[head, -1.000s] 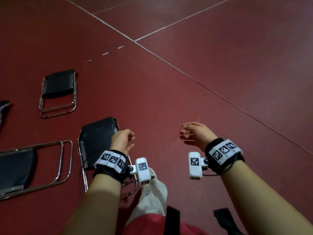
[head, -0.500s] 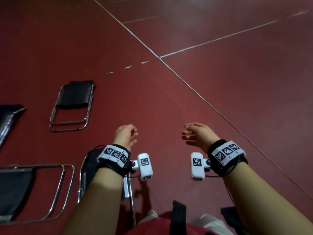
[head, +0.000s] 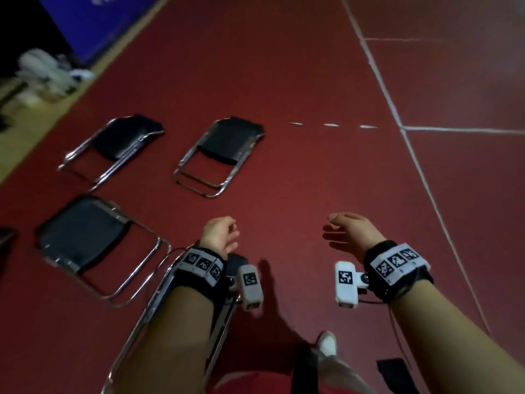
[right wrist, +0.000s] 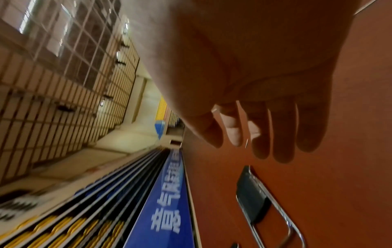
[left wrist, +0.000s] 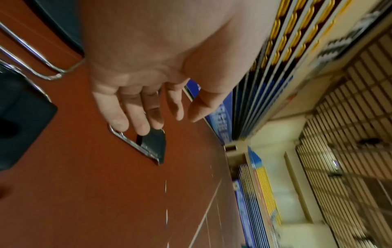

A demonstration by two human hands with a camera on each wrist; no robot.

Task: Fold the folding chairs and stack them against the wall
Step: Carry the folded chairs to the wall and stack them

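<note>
Chairs [head: 220, 156] lie flat on floor, apart from loose fingers [left wrist: 137, 120].

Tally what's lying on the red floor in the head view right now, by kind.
Folded chairs lying flat: 4, at and one under the left forearm.
Dark object cut off at the left edge: 1, cannot identify it.
Total: 5

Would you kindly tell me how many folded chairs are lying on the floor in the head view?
4: black-seated chrome folding chairs far left, centre, near left, under the left forearm. A dark edge may be another.
</note>
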